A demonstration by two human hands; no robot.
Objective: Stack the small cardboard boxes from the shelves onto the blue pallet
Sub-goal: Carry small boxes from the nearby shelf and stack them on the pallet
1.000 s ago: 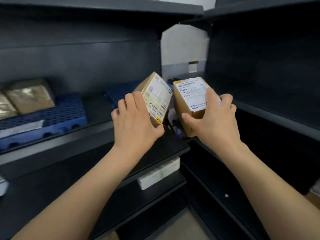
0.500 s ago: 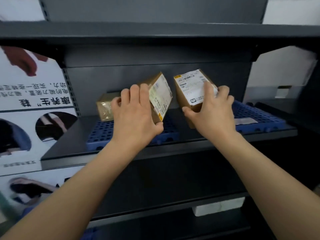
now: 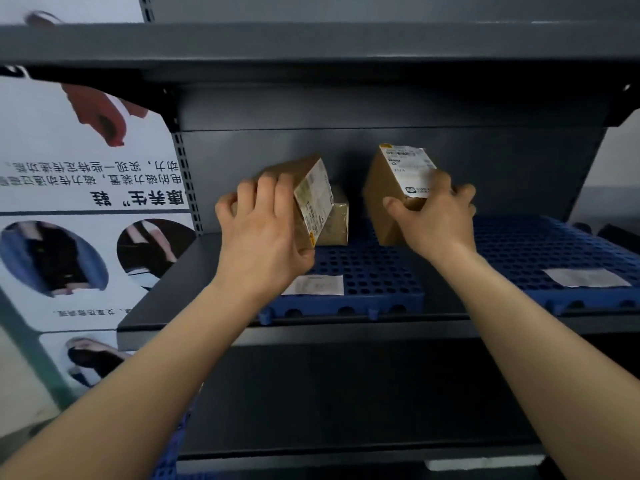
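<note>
Both boxes now hang closer over the pallet (image 3: 374, 285). Left hand (image 3: 263, 233) fingers clamp one box (image 3: 294, 188) above its left part; right hand (image 3: 440, 220) clamps the other box (image 3: 384, 195) above its right edge.

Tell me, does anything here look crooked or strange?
Both held boxes are tilted: the left hand grips one box, the right hand another. The wall poster text appears mirrored.
</note>
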